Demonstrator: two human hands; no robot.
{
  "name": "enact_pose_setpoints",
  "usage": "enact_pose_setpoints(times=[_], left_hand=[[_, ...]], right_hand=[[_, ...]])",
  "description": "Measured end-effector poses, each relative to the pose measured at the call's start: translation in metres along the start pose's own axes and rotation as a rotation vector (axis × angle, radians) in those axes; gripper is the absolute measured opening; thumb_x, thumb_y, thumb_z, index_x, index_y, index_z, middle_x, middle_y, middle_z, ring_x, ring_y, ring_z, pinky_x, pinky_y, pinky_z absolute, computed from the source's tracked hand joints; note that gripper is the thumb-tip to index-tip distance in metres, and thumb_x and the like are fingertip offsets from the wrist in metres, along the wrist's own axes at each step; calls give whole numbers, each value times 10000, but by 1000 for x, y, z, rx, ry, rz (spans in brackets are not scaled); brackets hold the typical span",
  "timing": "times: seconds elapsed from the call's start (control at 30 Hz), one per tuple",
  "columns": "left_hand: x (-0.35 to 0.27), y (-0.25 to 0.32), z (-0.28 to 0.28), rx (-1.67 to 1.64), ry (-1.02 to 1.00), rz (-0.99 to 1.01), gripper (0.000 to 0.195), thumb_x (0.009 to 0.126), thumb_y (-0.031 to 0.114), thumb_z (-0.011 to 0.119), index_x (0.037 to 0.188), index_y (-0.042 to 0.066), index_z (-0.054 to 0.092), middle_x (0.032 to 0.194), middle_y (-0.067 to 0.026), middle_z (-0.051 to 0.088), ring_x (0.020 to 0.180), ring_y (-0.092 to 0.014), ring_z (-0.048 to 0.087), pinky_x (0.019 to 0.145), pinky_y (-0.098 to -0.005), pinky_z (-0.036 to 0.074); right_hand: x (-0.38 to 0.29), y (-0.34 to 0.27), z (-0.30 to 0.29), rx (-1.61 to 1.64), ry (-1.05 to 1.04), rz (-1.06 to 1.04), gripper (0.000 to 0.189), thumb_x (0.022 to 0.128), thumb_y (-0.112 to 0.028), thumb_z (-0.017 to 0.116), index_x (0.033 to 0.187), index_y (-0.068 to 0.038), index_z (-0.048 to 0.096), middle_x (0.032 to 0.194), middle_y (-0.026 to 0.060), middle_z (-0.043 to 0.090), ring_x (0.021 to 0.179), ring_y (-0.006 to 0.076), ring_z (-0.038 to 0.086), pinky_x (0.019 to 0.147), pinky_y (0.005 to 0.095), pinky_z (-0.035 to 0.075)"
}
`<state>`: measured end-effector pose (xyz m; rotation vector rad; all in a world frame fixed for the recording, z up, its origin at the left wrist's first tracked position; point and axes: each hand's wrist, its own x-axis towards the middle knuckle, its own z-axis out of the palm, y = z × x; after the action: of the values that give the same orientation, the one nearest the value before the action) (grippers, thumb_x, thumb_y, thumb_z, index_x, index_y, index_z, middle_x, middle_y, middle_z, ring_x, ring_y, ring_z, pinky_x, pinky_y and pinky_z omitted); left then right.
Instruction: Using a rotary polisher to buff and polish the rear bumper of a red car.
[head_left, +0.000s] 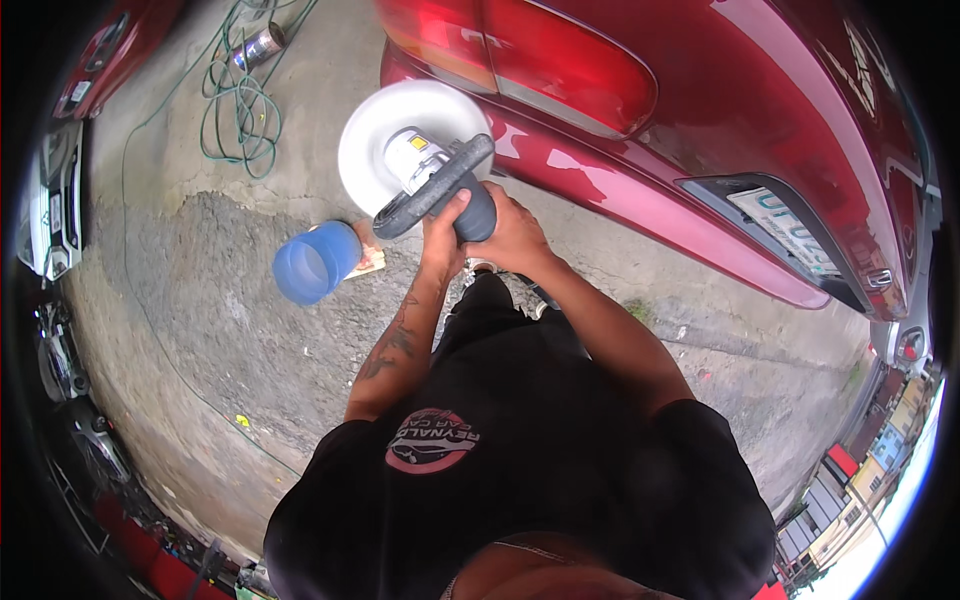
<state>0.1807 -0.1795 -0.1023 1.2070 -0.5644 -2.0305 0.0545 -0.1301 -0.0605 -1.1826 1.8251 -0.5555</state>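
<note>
Both of my hands grip a rotary polisher (474, 206) by its dark body. My left hand (445, 238) is on the near left side, its thumb raised along the body beside the black loop handle (431, 187). Around the right side wraps my right hand (514, 229). The round white polishing pad (365, 154) looks smooth and blurred, and its right edge is at the corner of the red car's bumper (555, 161); whether they touch cannot be told. Just above is the red tail light (570, 71). The polisher's underside and most of my fingers are hidden.
A blue plastic container (341, 247) stands on the rough concrete at left, beside a flat light-coloured piece (370, 255). A tangled green hose or cord (240, 127) and a can (259, 46) lie farther off. Parked vehicles (56, 199) line the left edge. The car's trunk (750, 90) fills the upper right.
</note>
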Motion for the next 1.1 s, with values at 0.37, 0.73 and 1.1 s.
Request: enact_pose_setpoints(times=[0.37,0.73,1.1], left_hand=[[55,82,-23,34,21,3,640,809,314,775,1255,-68,521,1147,-161,606,997,-255,648,854,-385,552],[-27,-2,31,18,-88,-153,505,840,158,758,1268,9,535,1208,-112,586,1097,-229,598,931,-388,517],[-63,-72,46,7,-381,-373,374,857,93,745,1204,38,615,1172,-69,637,1102,-186,581,994,-361,454]], right_hand=[[69,-58,10,157,1,-104,827,602,-271,829,1315,-60,468,1203,224,629,1139,405,602,958,433,484],[-41,20,-10,178,121,15,915,590,-272,868,1382,-111,438,1208,191,634,1125,369,621,951,428,493],[-135,62,-15,161,387,144,917,614,-281,851,1400,-90,422,1168,226,648,1089,413,633,922,453,512]])
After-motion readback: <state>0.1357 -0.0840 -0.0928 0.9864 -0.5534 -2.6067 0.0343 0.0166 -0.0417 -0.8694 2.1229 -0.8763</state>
